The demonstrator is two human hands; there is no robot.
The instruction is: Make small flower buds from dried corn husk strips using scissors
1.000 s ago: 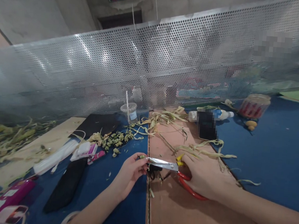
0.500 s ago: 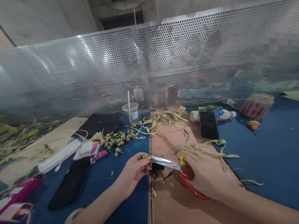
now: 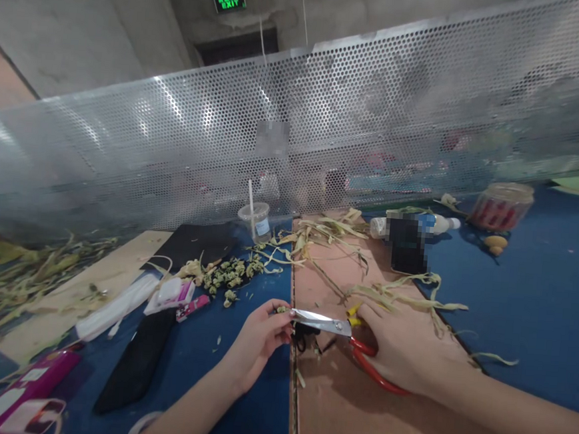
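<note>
My right hand (image 3: 402, 349) grips red-handled scissors (image 3: 340, 335) low over the brown board (image 3: 354, 409), blades pointing left. My left hand (image 3: 260, 338) pinches a small green bud (image 3: 280, 308) right at the blade tips. A small dark clump lies on the board just under the blades. A heap of green buds (image 3: 229, 276) lies on the blue cloth beyond my left hand. Dry yellowish stalks and leaves (image 3: 394, 292) are strewn over the board behind the scissors.
A perforated metal screen (image 3: 327, 126) runs across the back. A plastic cup with a straw (image 3: 256, 220), a lying bottle (image 3: 434, 223), a dark phone (image 3: 407, 245) and a red-filled jar (image 3: 501, 205) stand near it. Left: pink packets (image 3: 20, 390), a black case (image 3: 135, 362), more stalks (image 3: 19, 276).
The view has drifted slightly, so everything sits a little further right. Both hands hold the same pose, with the bud at the scissor tips.
</note>
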